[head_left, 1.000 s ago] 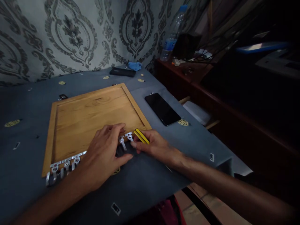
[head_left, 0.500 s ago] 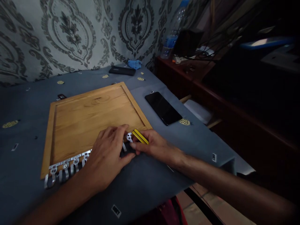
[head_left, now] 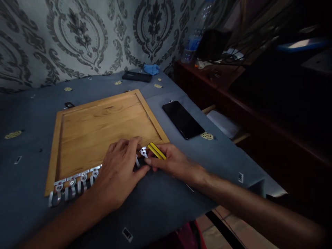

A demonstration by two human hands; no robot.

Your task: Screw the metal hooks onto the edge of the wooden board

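Observation:
A wooden board (head_left: 103,128) with a raised frame lies on the table. Along its near edge runs a silver metal hook rail (head_left: 73,181) with several curved hooks. My left hand (head_left: 121,169) is closed over the middle of this rail, fingers on the board side and thumb on the near side, hiding that stretch. At the rail's right end, my right hand (head_left: 171,157) grips a yellow-and-black tool (head_left: 157,151) beside the last hook (head_left: 143,151). Only the tool's striped body shows; its kind and working end cannot be made out.
A black phone (head_left: 183,119) lies right of the board. At the back are a dark flat case (head_left: 137,76) and a crumpled blue cloth (head_left: 151,69). A reddish-brown desk (head_left: 207,79) with a plastic bottle (head_left: 192,48), cables and a partly open drawer (head_left: 224,123) stands on the right.
The view has shifted slightly. Both hands keep their places at the rail, and the yellow-and-black tool is held at almost the same angle.

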